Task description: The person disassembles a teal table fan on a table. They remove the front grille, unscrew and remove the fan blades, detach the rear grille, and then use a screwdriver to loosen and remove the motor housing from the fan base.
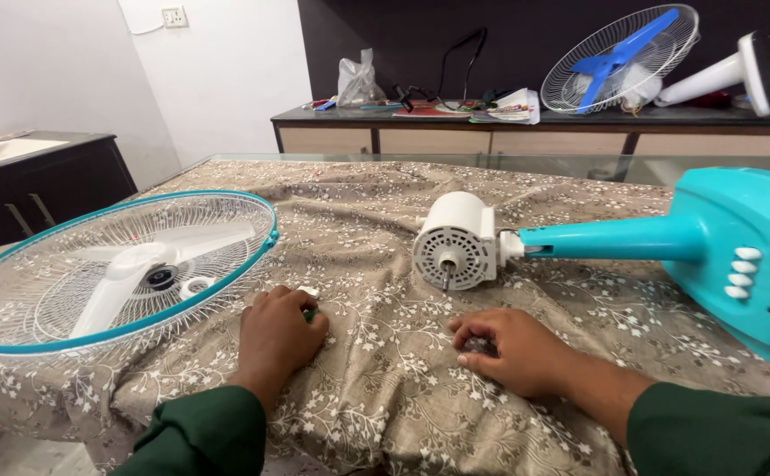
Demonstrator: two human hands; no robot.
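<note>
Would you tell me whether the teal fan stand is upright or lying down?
Lying down: the teal fan stand rests sideways on the cloth-covered table, its white motor pointing towards the person.

I noted a small fan-repair workroom: a dismantled fan motor (456,242) lay on a cloth-covered table (385,370), another fan (619,60) on the back counter (456,132).

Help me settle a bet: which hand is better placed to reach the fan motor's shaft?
Probably the right hand: it rests on the cloth just below the motor. The left hand lies nearer the fan guard.
</note>
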